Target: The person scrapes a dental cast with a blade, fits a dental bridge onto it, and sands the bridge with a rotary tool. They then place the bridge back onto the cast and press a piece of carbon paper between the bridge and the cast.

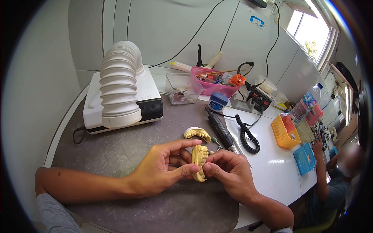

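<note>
A yellow dental cast (pixel 200 161) with moulded teeth stands on edge between both hands, above the grey mat (pixel 128 143). My left hand (pixel 163 171) pinches its left side with thumb and fingers. My right hand (pixel 229 173) grips the right side with thumb and fingertips. A second yellow cast on a white base (pixel 197 133) lies on the mat just beyond the hands.
A white dust extractor with a ribbed hose (pixel 120 89) sits at the back left. A dark handpiece (pixel 219 128) with a coiled cord (pixel 246 138) lies to the right. Pink tray (pixel 213 81), clear box (pixel 180 89), blue jar (pixel 217 101), orange basket (pixel 285 132). Another person (pixel 338 174) sits far right.
</note>
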`<action>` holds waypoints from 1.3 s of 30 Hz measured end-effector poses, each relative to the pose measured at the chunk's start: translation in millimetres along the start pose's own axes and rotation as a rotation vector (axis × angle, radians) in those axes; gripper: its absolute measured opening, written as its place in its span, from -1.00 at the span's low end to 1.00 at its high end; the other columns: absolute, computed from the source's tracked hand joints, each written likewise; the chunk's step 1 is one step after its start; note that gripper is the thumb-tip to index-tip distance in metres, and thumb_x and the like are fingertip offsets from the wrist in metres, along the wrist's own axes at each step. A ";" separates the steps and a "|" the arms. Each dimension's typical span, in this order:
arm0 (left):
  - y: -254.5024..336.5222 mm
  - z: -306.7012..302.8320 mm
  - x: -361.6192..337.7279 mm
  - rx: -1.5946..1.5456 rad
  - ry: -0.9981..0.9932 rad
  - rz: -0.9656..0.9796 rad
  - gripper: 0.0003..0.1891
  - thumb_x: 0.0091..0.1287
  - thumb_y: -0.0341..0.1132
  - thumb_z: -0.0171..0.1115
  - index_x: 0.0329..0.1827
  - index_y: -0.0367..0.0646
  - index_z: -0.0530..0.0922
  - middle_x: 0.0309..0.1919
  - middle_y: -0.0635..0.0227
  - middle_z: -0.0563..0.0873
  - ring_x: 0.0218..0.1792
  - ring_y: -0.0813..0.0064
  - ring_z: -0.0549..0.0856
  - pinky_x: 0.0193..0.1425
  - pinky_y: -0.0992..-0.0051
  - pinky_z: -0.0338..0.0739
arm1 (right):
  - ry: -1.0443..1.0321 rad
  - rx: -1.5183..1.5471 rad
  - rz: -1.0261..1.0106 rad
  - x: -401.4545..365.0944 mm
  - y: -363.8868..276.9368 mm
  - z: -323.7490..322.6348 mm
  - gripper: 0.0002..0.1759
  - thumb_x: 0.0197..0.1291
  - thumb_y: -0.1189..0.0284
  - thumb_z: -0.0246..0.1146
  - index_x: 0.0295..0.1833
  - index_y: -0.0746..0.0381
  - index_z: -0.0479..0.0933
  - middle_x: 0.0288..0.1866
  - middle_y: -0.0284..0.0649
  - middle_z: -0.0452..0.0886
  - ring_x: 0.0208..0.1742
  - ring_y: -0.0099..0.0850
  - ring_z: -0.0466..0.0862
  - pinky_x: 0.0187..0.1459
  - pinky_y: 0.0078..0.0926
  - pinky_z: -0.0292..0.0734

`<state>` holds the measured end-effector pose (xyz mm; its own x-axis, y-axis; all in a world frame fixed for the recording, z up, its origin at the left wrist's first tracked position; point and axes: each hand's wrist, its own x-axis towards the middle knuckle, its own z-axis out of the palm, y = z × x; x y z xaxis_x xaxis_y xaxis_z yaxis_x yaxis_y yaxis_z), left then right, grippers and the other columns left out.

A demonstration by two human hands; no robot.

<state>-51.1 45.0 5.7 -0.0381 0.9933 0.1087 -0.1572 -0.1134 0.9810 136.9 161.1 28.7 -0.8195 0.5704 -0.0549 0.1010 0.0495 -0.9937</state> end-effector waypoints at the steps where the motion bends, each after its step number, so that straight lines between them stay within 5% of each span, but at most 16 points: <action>1: 0.6 1.8 -0.1 -0.011 0.021 0.012 -0.37 0.41 -0.40 0.37 0.50 -0.31 0.33 -0.07 0.29 0.68 -0.05 0.55 0.70 0.08 0.52 0.69 | 0.013 -0.005 -0.008 -0.3 1.0 0.5 -0.77 0.37 0.45 0.37 0.01 0.39 0.65 -0.14 -0.21 0.76 -0.09 -0.55 0.73 -0.02 -0.60 0.66; 3: 0.1 2.6 -0.3 -0.021 0.042 0.025 -0.38 0.40 -0.39 0.40 0.48 -0.33 0.36 -0.16 0.32 0.71 -0.14 0.60 0.70 0.01 0.56 0.66 | 0.025 -0.010 -0.018 -1.2 4.2 0.0 -0.79 0.36 0.45 0.37 -0.01 0.38 0.66 -0.16 -0.23 0.76 -0.11 -0.57 0.73 -0.04 -0.59 0.66; 5: -1.6 1.3 -0.7 0.010 0.017 0.053 -0.36 0.38 -0.39 0.41 0.49 -0.28 0.37 -0.15 0.32 0.73 -0.13 0.61 0.70 0.02 0.56 0.66 | 0.044 -0.344 -0.326 -2.0 8.1 -1.6 -0.82 0.34 0.47 0.39 -0.06 0.37 0.69 -0.20 -0.25 0.77 -0.16 -0.58 0.71 -0.08 -0.58 0.64; 9: -0.4 2.0 -3.0 0.045 0.016 0.057 -0.34 0.37 -0.40 0.42 0.51 -0.23 0.37 -0.12 0.33 0.75 -0.13 0.62 0.71 0.03 0.56 0.66 | 0.027 -0.092 -0.055 -3.1 2.7 0.2 -0.84 0.31 0.50 0.40 -0.08 0.36 0.71 -0.22 -0.25 0.77 -0.22 -0.56 0.71 -0.13 -0.56 0.63; 14: -2.5 4.4 -4.6 0.162 0.020 0.181 -0.35 0.36 -0.47 0.39 0.53 -0.14 0.38 -0.11 0.31 0.76 -0.13 0.61 0.73 0.06 0.52 0.67 | 0.034 -0.506 -0.375 -3.9 -2.1 -1.7 -0.86 0.29 0.52 0.40 -0.11 0.38 0.71 -0.25 -0.20 0.76 -0.25 -0.49 0.72 -0.13 -0.54 0.63; 17: 0.4 5.1 -6.2 0.188 0.014 0.151 -0.30 0.34 -0.46 0.42 0.54 -0.16 0.35 0.01 0.35 0.71 -0.02 0.60 0.69 0.20 0.45 0.64 | 0.015 -0.487 -0.335 -4.9 -6.3 -3.4 -0.84 0.29 0.51 0.40 -0.09 0.39 0.71 -0.24 -0.17 0.76 -0.24 -0.47 0.74 -0.09 -0.53 0.64; 27: -1.3 6.6 -7.0 0.183 0.050 0.203 -0.36 0.38 -0.48 0.36 0.53 -0.17 0.37 -0.11 0.27 0.77 -0.11 0.57 0.75 0.08 0.48 0.69 | 0.025 -0.249 -0.147 -5.1 1.0 -2.8 -0.82 0.34 0.45 0.39 -0.05 0.33 0.72 -0.18 -0.24 0.77 -0.12 -0.53 0.73 -0.04 -0.50 0.64; 30: -0.7 6.6 -6.7 0.185 0.043 0.196 -0.37 0.38 -0.47 0.36 0.52 -0.18 0.37 -0.11 0.28 0.77 -0.11 0.57 0.75 0.07 0.48 0.69 | 0.027 -0.226 -0.154 -3.8 3.8 -3.9 -0.82 0.30 0.47 0.41 -0.06 0.34 0.72 -0.21 -0.21 0.77 -0.16 -0.51 0.75 -0.09 -0.50 0.64; 32: -0.6 6.9 -6.8 0.167 0.049 0.167 -0.37 0.38 -0.47 0.37 0.52 -0.16 0.39 -0.13 0.29 0.78 -0.13 0.59 0.74 0.05 0.49 0.69 | 0.069 -0.547 -0.449 -3.6 2.2 -1.8 -0.83 0.25 0.51 0.43 -0.08 0.35 0.71 -0.24 -0.17 0.77 -0.23 -0.48 0.76 -0.16 -0.51 0.64; 35: -0.9 5.5 -8.4 0.244 0.045 0.201 -0.37 0.37 -0.46 0.38 0.51 -0.15 0.40 -0.15 0.30 0.78 -0.14 0.61 0.74 0.03 0.51 0.68 | 0.090 -0.591 -0.553 -5.1 4.1 0.4 -0.84 0.21 0.53 0.45 -0.12 0.36 0.72 -0.27 -0.13 0.77 -0.28 -0.45 0.77 -0.20 -0.52 0.63; 39: -1.5 5.2 -7.1 0.188 0.053 0.175 -0.37 0.37 -0.46 0.39 0.51 -0.14 0.41 -0.16 0.31 0.78 -0.14 0.62 0.74 0.02 0.52 0.68 | 0.082 -0.471 -0.423 -4.2 3.0 0.9 -0.86 0.21 0.53 0.45 -0.15 0.36 0.72 -0.27 -0.15 0.77 -0.27 -0.45 0.76 -0.19 -0.52 0.63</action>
<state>-45.5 38.2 4.4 -0.1014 0.9558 0.2761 0.0427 -0.2731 0.9610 140.2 158.1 25.8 -0.7990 0.4825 0.3589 0.0306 0.6287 -0.7770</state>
